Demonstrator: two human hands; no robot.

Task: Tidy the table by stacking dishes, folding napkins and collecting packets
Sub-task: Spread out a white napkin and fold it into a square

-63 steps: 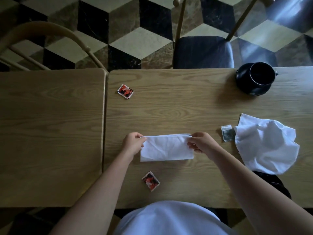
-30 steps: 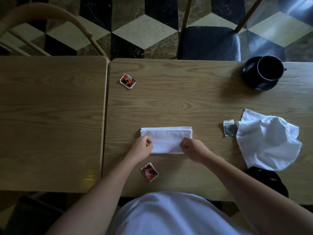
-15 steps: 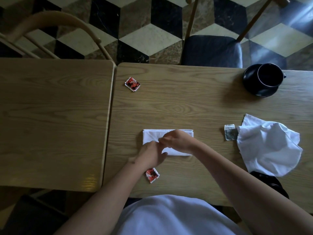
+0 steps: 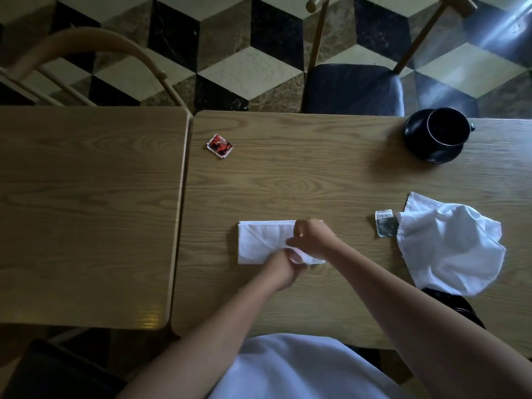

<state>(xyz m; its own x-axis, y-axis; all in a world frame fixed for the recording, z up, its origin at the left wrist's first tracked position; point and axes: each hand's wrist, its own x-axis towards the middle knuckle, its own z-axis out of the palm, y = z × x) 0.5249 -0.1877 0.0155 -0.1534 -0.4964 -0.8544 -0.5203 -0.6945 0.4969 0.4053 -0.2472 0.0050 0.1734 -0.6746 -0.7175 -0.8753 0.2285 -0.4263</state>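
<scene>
My right hand (image 4: 309, 239) pinches the folded napkin (image 4: 259, 243) at its right end; my left hand (image 4: 283, 267) grips its near edge. Long axis runs left-right.

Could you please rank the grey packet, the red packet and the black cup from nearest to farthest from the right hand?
From the right hand:
1. Grey packet, to its right, beside the crumpled napkin.
2. Red packet, far left.
3. Black cup, far right corner.
</scene>
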